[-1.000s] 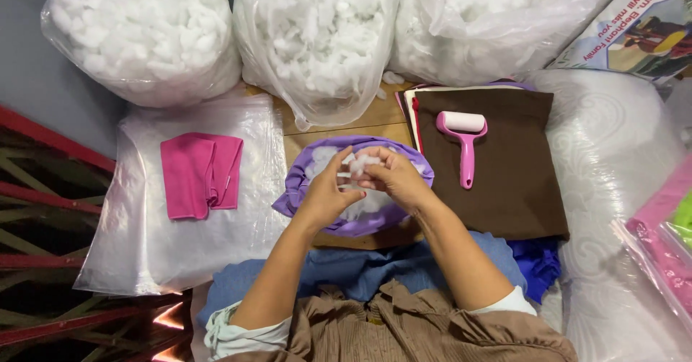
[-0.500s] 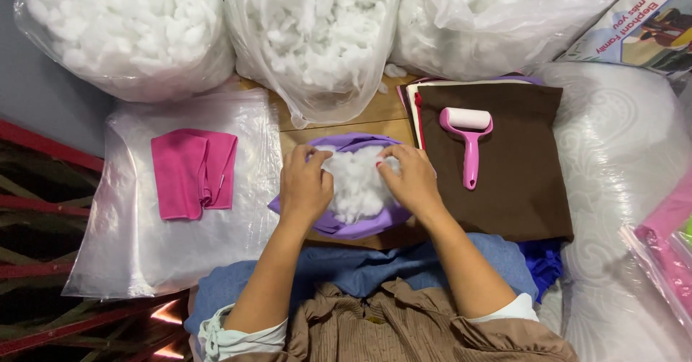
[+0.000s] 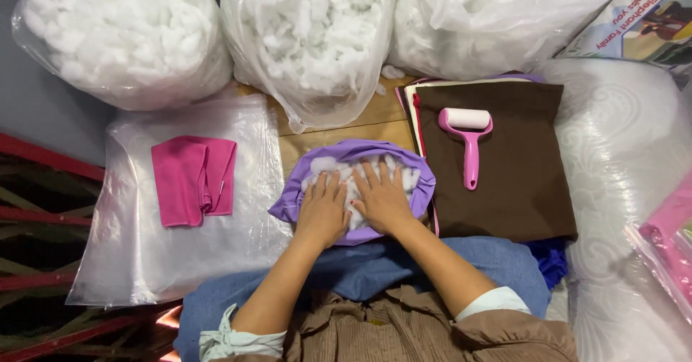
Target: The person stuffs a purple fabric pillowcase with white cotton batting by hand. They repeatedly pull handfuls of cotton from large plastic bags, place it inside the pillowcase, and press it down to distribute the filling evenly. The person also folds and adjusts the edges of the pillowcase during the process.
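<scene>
Both hands, left (image 3: 322,214) and right (image 3: 383,202), flat, fingers spread, pressing white stuffing (image 3: 353,182) into purple fabric cover (image 3: 360,153) right under them. Cover partly filled, still open. Pink lint roller (image 3: 468,142) just right, unused.

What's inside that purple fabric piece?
White stuffing fills the purple fabric. Left hand and right hand press flat on it, hiding the middle.

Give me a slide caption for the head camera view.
Both hands, left and right, press white stuffing into purple fabric.
</scene>
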